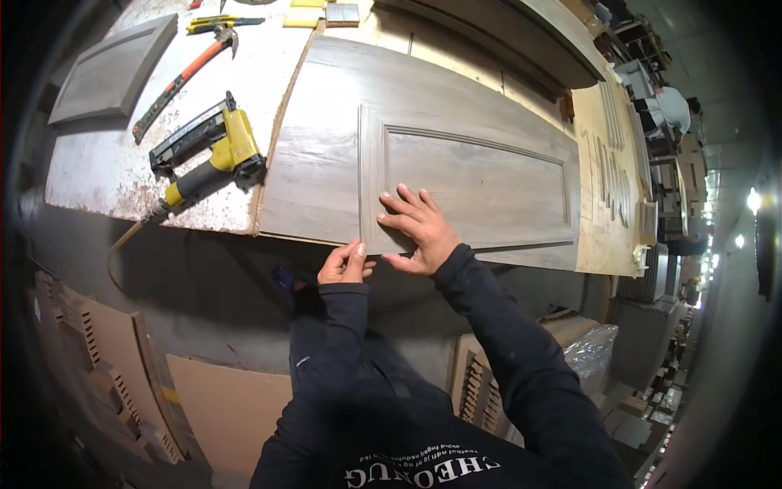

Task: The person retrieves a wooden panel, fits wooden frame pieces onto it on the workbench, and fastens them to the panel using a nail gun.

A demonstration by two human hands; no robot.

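A grey wood-grain framed panel with a recessed centre lies on a wider flat grey board on the workbench. My right hand is open, its fingers spread over the panel's lower left part and its thumb out over the near edge. At that panel's near left corner, my left hand is closed, thumb and forefinger pinching the edge. Part of what lies between those fingertips is hidden. Left of the board, a yellow and black nail gun rests on its side with a hose attached.
Beyond the nail gun lie a claw hammer, a yellow utility knife and a smaller grey panel. A dark grey moulded piece stretches along the bench's far side. Brown boards stand below on the near side.
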